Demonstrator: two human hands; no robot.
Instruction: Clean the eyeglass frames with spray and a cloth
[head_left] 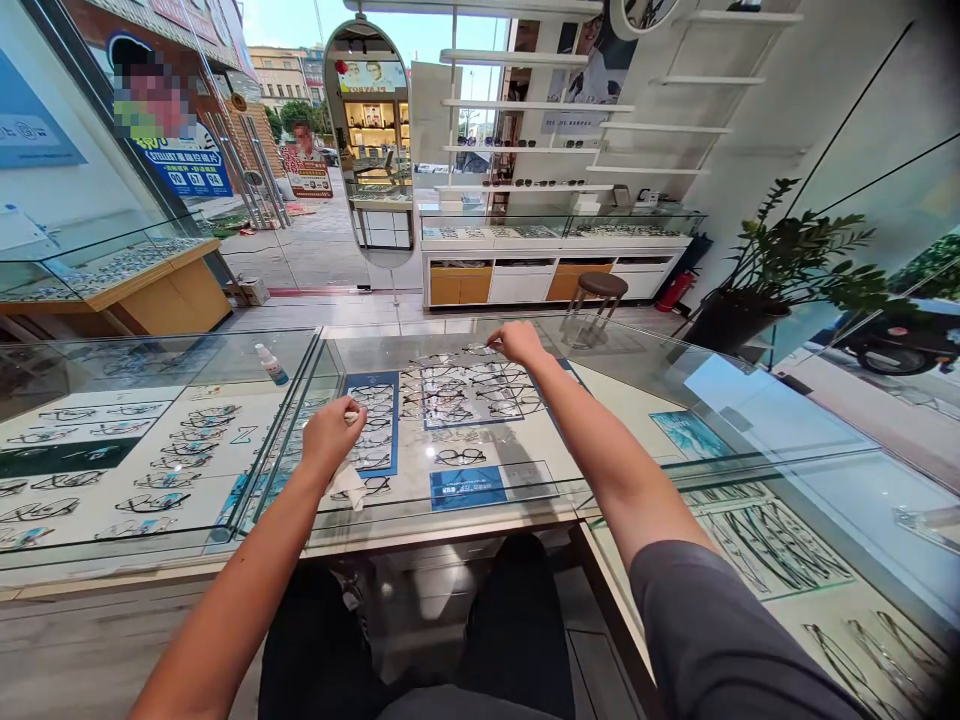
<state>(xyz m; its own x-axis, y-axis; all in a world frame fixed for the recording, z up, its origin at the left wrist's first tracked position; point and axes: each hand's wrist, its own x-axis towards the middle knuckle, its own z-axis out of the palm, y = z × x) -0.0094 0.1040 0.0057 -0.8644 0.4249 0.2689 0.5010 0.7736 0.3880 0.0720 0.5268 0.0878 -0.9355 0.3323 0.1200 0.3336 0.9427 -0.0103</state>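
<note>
Thin-framed glasses (457,390) set out in rows at the display counter (450,535).
We find the glasses mostly dark and wiry, with clear lenses, crowded in the middle section, partly over a blue-edged panel (474,424); one dark-rimmed pair (461,457) lies apart, nearer us, just beyond a blue card (466,488). We record the right hand (519,343) at the far rows, thumb and fingertips pinched narrow; whether they grip a frame, we cannot tell. We note the left hand (330,438) over the counter's left part, fingers curled in, holding a white cloth (349,487) that hangs below.
</note>
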